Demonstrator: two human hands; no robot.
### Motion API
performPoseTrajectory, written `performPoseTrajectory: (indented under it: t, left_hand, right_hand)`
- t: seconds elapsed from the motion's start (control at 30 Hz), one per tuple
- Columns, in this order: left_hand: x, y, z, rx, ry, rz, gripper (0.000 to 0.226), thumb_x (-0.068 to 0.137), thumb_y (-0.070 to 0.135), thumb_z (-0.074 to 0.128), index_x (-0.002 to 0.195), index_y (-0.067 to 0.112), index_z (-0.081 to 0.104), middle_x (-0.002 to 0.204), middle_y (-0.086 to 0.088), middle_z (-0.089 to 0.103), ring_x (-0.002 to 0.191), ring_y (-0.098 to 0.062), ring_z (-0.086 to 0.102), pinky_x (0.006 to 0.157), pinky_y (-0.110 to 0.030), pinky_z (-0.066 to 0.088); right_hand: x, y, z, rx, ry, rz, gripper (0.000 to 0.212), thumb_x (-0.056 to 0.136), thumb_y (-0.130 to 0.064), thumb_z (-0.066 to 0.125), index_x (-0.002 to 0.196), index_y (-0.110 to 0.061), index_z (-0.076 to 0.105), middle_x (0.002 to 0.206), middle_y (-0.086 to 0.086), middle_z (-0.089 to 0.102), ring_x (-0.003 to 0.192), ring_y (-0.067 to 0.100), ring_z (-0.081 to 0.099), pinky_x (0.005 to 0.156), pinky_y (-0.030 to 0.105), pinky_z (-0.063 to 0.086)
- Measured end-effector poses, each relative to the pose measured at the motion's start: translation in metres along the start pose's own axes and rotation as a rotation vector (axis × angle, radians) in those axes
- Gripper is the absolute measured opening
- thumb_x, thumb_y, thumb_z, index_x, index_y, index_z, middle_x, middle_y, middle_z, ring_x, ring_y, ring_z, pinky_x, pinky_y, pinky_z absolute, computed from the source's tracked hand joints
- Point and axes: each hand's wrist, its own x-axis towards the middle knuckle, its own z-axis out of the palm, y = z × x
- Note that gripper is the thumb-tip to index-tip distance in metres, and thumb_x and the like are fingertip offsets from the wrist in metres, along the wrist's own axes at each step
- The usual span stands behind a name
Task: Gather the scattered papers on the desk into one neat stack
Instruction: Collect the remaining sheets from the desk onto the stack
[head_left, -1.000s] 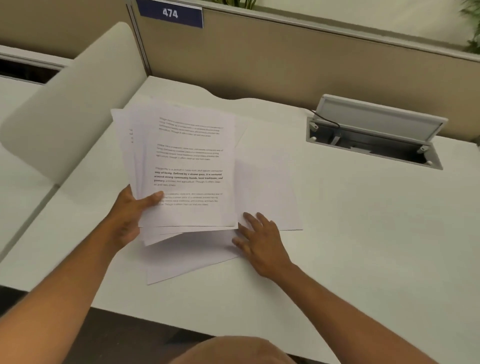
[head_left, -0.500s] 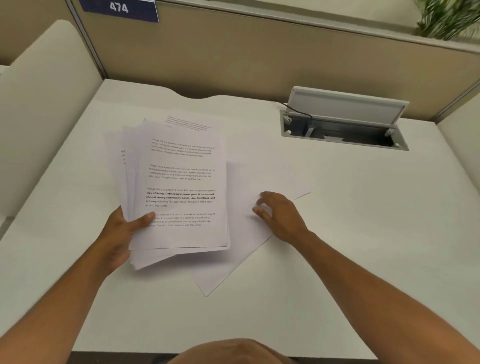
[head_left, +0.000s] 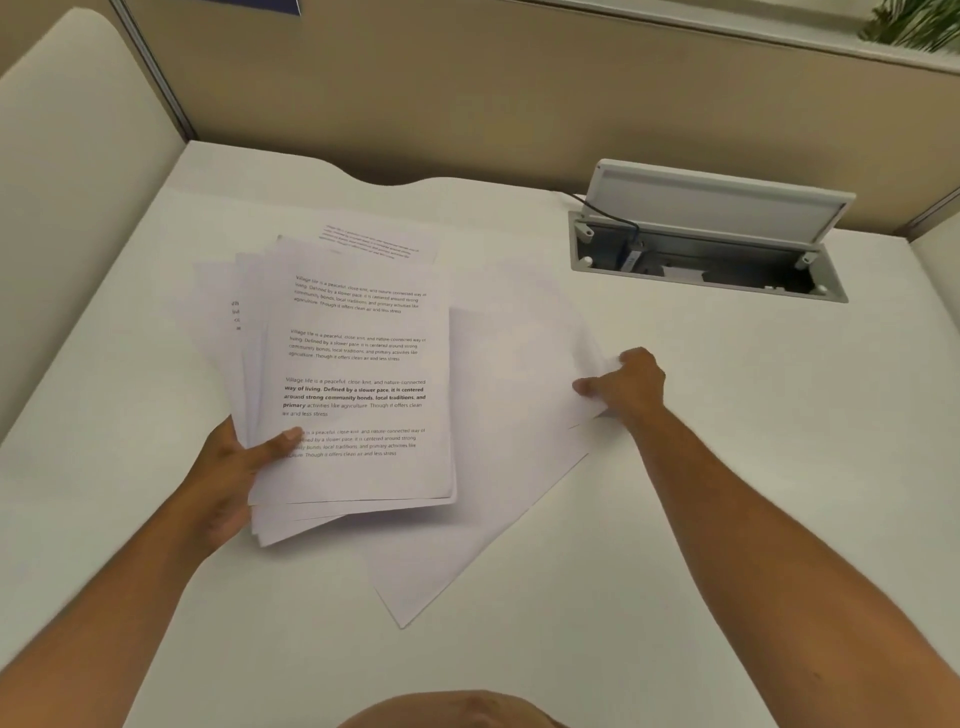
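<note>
My left hand (head_left: 231, 475) grips a fanned bundle of printed papers (head_left: 358, 395) by its lower left edge, thumb on the top sheet, held just above the white desk (head_left: 727, 441). To the right, my right hand (head_left: 626, 384) pinches the right edge of a blank sheet (head_left: 509, 415) and lifts that edge slightly. Another blank sheet (head_left: 457, 551) lies skewed beneath, its corner pointing toward me. One more printed sheet (head_left: 374, 241) lies flat behind the bundle.
An open cable box (head_left: 711, 244) with a raised grey lid and a black cord is sunk into the desk at the back right. Beige partition walls (head_left: 467, 93) close the back, and a curved white divider (head_left: 78, 156) stands at the left.
My right hand slid right across the loose blank sheet and now pinches its right edge. The bundle stays in my left hand; the camera view shifted left to right.
</note>
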Motion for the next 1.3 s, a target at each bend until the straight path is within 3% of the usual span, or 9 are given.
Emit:
performPoseTrajectory:
  t: [0.17, 0.33, 0.43, 0.63, 0.83, 0.97, 1.1, 1.17, 1.3]
  left_hand:
    - [0.009, 0.002, -0.001, -0.015, -0.025, 0.007, 0.065, 0.088, 0.012, 0.079, 0.151, 0.018, 0.067, 0.136, -0.003, 0.083, 0.119, -0.026, 0.082, 0.085, -0.038, 0.071]
    - [0.015, 0.005, -0.005, -0.044, -0.039, 0.036, 0.06, 0.095, 0.006, 0.074, 0.154, 0.016, 0.065, 0.143, -0.006, 0.079, 0.126, -0.029, 0.078, 0.092, -0.041, 0.07]
    - [0.015, 0.007, -0.009, -0.039, -0.046, 0.041, 0.064, 0.091, 0.01, 0.077, 0.154, 0.017, 0.065, 0.145, -0.006, 0.079, 0.129, -0.031, 0.077, 0.106, -0.049, 0.062]
    - [0.008, 0.006, -0.01, -0.014, -0.073, 0.036, 0.066, 0.086, 0.015, 0.081, 0.15, 0.02, 0.068, 0.138, -0.003, 0.082, 0.12, -0.026, 0.082, 0.09, -0.042, 0.069]
    - [0.002, 0.007, -0.008, -0.018, -0.074, 0.047, 0.067, 0.084, 0.016, 0.082, 0.15, 0.018, 0.068, 0.136, -0.003, 0.083, 0.117, -0.026, 0.083, 0.091, -0.043, 0.068]
    - [0.002, 0.008, -0.006, -0.034, -0.07, 0.041, 0.066, 0.086, 0.014, 0.081, 0.15, 0.018, 0.067, 0.137, -0.003, 0.082, 0.121, -0.027, 0.081, 0.111, -0.05, 0.055]
    - [0.002, 0.009, -0.004, -0.039, -0.075, 0.031, 0.063, 0.084, 0.015, 0.083, 0.145, 0.02, 0.07, 0.135, -0.002, 0.084, 0.114, -0.024, 0.083, 0.11, -0.05, 0.055]
    - [0.003, 0.01, -0.004, -0.047, -0.077, 0.03, 0.059, 0.084, 0.015, 0.083, 0.141, 0.023, 0.072, 0.134, -0.001, 0.084, 0.113, -0.023, 0.084, 0.108, -0.05, 0.056]
    - [0.005, 0.012, -0.004, -0.047, -0.077, 0.043, 0.059, 0.085, 0.015, 0.082, 0.142, 0.022, 0.072, 0.134, -0.001, 0.084, 0.113, -0.023, 0.084, 0.104, -0.046, 0.059]
  right_hand:
    - [-0.001, 0.002, -0.014, 0.448, -0.057, 0.012, 0.032, 0.068, -0.002, 0.093, 0.077, -0.015, 0.065, 0.093, 0.01, 0.074, 0.086, 0.032, 0.07, 0.085, 0.042, 0.061]
    - [-0.041, -0.011, -0.045, 0.509, 0.421, -0.431, 0.012, 0.082, -0.01, 0.081, 0.085, -0.021, 0.077, 0.083, -0.012, 0.076, 0.077, 0.004, 0.074, 0.08, 0.023, 0.064]
    - [-0.069, -0.003, -0.034, 0.39, 0.393, -0.607, 0.019, 0.082, -0.012, 0.082, 0.099, -0.018, 0.077, 0.097, -0.01, 0.078, 0.09, 0.001, 0.073, 0.079, 0.016, 0.059]
    - [-0.051, 0.018, 0.011, -0.098, 0.128, -0.156, 0.092, 0.085, -0.045, 0.086, 0.156, -0.01, 0.041, 0.156, 0.014, 0.045, 0.146, 0.037, 0.04, 0.113, 0.049, 0.04]
    - [-0.031, 0.009, 0.014, 0.02, 0.147, 0.013, 0.093, 0.075, -0.029, 0.095, 0.15, -0.005, 0.044, 0.145, 0.017, 0.053, 0.141, 0.04, 0.048, 0.103, 0.045, 0.048]
    - [-0.019, 0.013, 0.003, 0.26, 0.086, 0.086, 0.05, 0.071, -0.006, 0.092, 0.115, 0.004, 0.07, 0.093, 0.015, 0.076, 0.106, 0.04, 0.076, 0.092, 0.04, 0.06]
    - [-0.016, 0.01, -0.006, 0.519, 0.015, 0.078, 0.029, 0.074, -0.003, 0.089, 0.096, -0.008, 0.071, 0.103, 0.015, 0.071, 0.086, 0.033, 0.069, 0.082, 0.042, 0.062]
    - [-0.02, -0.001, -0.014, 0.661, 0.108, 0.003, 0.04, 0.08, -0.009, 0.084, 0.116, -0.011, 0.067, 0.105, 0.008, 0.069, 0.094, 0.032, 0.067, 0.081, 0.04, 0.06]
    - [-0.055, -0.024, -0.037, 0.476, 0.5, -0.508, 0.017, 0.085, -0.025, 0.075, 0.098, -0.023, 0.064, 0.083, -0.018, 0.064, 0.075, 0.01, 0.067, 0.07, 0.023, 0.06]
